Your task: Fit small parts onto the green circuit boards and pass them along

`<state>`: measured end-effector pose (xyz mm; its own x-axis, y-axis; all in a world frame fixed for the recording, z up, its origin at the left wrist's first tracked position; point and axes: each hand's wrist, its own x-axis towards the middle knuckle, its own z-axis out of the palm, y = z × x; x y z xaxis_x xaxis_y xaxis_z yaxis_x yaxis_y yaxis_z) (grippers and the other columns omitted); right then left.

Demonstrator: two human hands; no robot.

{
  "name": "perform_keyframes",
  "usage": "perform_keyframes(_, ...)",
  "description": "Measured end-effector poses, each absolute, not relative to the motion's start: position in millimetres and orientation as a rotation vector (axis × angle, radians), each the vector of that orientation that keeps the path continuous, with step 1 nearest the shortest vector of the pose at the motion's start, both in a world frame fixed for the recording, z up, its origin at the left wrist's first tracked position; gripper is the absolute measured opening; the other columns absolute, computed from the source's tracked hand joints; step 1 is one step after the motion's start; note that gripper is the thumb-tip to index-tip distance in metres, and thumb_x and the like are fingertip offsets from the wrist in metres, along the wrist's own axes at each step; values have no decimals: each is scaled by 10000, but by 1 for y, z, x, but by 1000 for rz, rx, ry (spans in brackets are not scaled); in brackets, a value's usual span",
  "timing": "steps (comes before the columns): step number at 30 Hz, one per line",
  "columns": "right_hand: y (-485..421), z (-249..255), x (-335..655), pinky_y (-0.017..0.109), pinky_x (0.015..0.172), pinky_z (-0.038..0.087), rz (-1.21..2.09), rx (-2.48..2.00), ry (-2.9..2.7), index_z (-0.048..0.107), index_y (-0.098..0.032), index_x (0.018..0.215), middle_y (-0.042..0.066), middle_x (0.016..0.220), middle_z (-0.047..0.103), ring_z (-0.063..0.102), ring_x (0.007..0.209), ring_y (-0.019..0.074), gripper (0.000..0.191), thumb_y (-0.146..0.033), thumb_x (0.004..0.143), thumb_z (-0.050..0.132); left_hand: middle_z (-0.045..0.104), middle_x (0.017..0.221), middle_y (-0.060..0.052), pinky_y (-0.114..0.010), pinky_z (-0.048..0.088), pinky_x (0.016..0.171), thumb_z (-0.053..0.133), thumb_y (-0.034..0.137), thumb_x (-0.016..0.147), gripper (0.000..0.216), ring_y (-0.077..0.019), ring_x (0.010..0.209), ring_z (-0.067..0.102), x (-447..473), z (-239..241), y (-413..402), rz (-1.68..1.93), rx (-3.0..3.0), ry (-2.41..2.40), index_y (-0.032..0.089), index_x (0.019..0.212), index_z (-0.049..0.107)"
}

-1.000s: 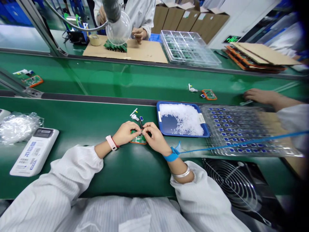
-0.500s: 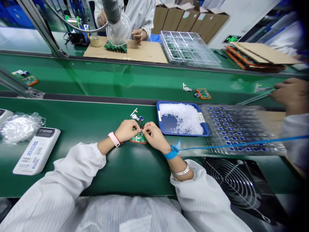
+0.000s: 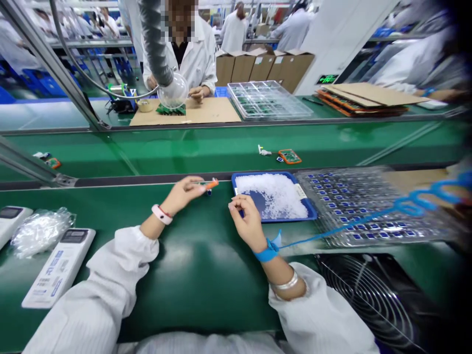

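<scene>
My left hand (image 3: 183, 192) is stretched forward over the near green table, pinching the edge of a small green circuit board with an orange rim (image 3: 210, 185) and holding it just short of the conveyor belt. A pink watch sits on that wrist. My right hand (image 3: 246, 222) hovers beside the blue tray (image 3: 275, 216) with its fingers loosely curled and nothing visible in them. A blue wrist strap (image 3: 267, 251) with a coiled cord runs off to the right.
The blue tray holds white pellets (image 3: 273, 194). A clear blister tray of small blue parts (image 3: 361, 204) lies right of it, a fan grille (image 3: 372, 295) below. White devices (image 3: 59, 268) and a plastic bag (image 3: 40, 231) sit left. Another board (image 3: 289, 156) rides the belt. A person works opposite.
My left hand lifted the circuit board off the table and carried it forward towards the belt. My right hand let go and drew back right. The camera tilted up.
</scene>
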<state>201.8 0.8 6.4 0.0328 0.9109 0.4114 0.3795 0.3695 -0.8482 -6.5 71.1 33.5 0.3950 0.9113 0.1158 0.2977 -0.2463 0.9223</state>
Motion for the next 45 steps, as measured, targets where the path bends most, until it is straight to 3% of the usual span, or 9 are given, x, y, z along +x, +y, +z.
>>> perform_keyframes(6, 0, 7, 197, 370, 799, 458, 546, -1156, -1640, 531, -217, 790, 66, 906, 516, 531, 888, 200, 88, -208, 860, 479, 604, 1163, -126, -375, 463, 877, 638, 432, 762, 519, -234, 1044, 580, -10, 30, 175, 1518, 1821, 1482, 165, 1179, 482)
perform_keyframes(12, 0, 7, 198, 362, 779, 468, 520, -1156, -1672, 525, -224, 767, 66, 891, 535, 550, 865, 204, 100, -201, 853, 481, 611, 1131, -139, -435, 419, 918, 696, 422, 712, 542, -292, 1043, 554, -32, -6, 199, 948, 2289, 1715, 165, 1160, 531)
perform_keyframes(15, 0, 6, 198, 362, 769, 471, 515, -1141, -1703, 525, -225, 766, 66, 889, 543, 556, 855, 205, 100, -199, 852, 480, 572, 1192, -155, -454, 383, 964, 710, 429, 699, 561, -304, 1132, 489, -34, -12, 195, 960, 2318, 1733, 154, 1156, 536)
perform_keyframes(17, 0, 5, 198, 364, 762, 474, 507, -1127, -1712, 525, -228, 773, 65, 884, 545, 557, 852, 207, 103, -198, 857, 473, 566, 1202, -144, -458, 348, 995, 659, 401, 756, 435, -284, 1156, 461, -30, -11, 190, 1042, 2376, 1649, 154, 1102, 565)
perform_keyframes(20, 0, 4, 199, 361, 747, 481, 516, -1096, -1734, 532, -230, 800, 68, 882, 546, 558, 846, 205, 112, -188, 870, 456, 646, 1006, -91, -419, 369, 965, 529, 325, 858, 188, -221, 1011, 530, -19, -7, 178, 1034, 2463, 1479, 168, 904, 622)
perform_keyframes(23, 0, 2, 201, 359, 759, 487, 515, -1055, -1789, 546, -228, 842, 77, 910, 546, 560, 869, 202, 128, -170, 880, 438, 659, 867, -62, -376, 402, 913, 479, 283, 887, 202, -192, 915, 546, -8, -6, 166, 986, 2531, 1365, 175, 796, 624)
perform_keyframes(29, 1, -5, 203, 347, 785, 485, 458, -1004, -1866, 551, -207, 914, 83, 952, 539, 556, 911, 189, 213, -102, 876, 370, 660, 859, -58, -367, 424, 879, 469, 212, 893, 166, -189, 880, 548, 0, -12, 152, 975, 2577, 1262, 172, 821, 613)
perform_keyframes(40, 2, -6, 203, 318, 787, 477, 456, -1039, -1893, 548, -195, 901, 73, 946, 545, 557, 904, 183, 128, -144, 878, 434, 647, 917, -62, -344, 466, 843, 482, 151, 863, 179, -189, 884, 571, 1, -16, 149, 1026, 2529, 1340, 170, 995, 601)
perform_keyframes(45, 2, -6, 203, 320, 789, 476, 446, -1049, -1911, 548, -192, 878, 71, 939, 547, 556, 901, 184, 104, -159, 881, 449, 642, 893, -61, -330, 472, 818, 476, 134, 858, 176, -184, 853, 579, 2, -16, 149, 1020, 2514, 1353, 160, 973, 608)
